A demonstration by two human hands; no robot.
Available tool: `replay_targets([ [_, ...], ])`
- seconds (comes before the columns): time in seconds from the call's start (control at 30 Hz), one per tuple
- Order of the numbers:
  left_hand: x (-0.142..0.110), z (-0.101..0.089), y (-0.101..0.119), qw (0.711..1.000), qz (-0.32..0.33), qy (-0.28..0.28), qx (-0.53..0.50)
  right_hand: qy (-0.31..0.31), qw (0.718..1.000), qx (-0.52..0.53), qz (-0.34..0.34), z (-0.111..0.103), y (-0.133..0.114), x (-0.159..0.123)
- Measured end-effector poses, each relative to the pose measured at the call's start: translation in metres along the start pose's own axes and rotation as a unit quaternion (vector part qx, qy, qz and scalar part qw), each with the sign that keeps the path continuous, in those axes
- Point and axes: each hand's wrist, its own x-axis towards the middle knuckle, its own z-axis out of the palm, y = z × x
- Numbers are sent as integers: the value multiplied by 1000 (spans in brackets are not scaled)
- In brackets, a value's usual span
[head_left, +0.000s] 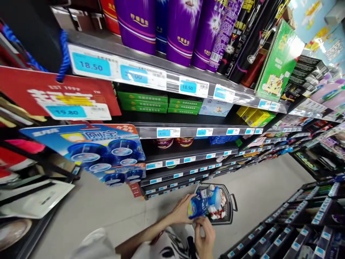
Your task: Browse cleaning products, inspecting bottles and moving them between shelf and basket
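In the head view, I'm watching the blue plastic packet sitting just ahead of the hands, with the left hand nearer, its fingers closing around the packet's left side. The right hand is curling partly shut, fingertips meeting at the packet's near edge; I'm not able to tell whether they're gripping. Its long axis is staying unclear to me. Beyond the hands, the dark shopping basket is lying partly behind the packet, holding a light-blue item and something red and white.
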Motion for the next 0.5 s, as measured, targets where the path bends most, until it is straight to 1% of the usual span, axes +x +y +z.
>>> replay_targets([
  [0.03,4,-4,11,1000,16,-3,-20,46,999,8,24,3,-10,1],
  [0.1,10,-12,34,996,38,-6,-74,139,986,35,80,10,-27,6],
  [0.13,12,-15,44,994,42,8,-99,162,979,60,111,13,-34,9],
  [0.17,12,-18,55,992,44,22,-117,166,972,90,140,15,-41,14],
  [0.23,10,-27,73,991,46,41,-115,140,961,156,182,18,-53,24],
  [0.27,8,-33,81,993,45,42,-100,125,955,182,196,18,-58,29],
  [0.33,4,-49,94,997,49,22,-63,115,941,228,221,16,-67,37],
  [0.4,-1,-69,103,997,59,-16,-47,139,915,291,243,13,-76,43],
  [0.43,-3,-78,106,996,63,-36,-53,161,896,327,254,11,-80,45],
  [0.5,-11,-93,110,991,71,-72,-87,222,848,391,280,7,-90,48],
])
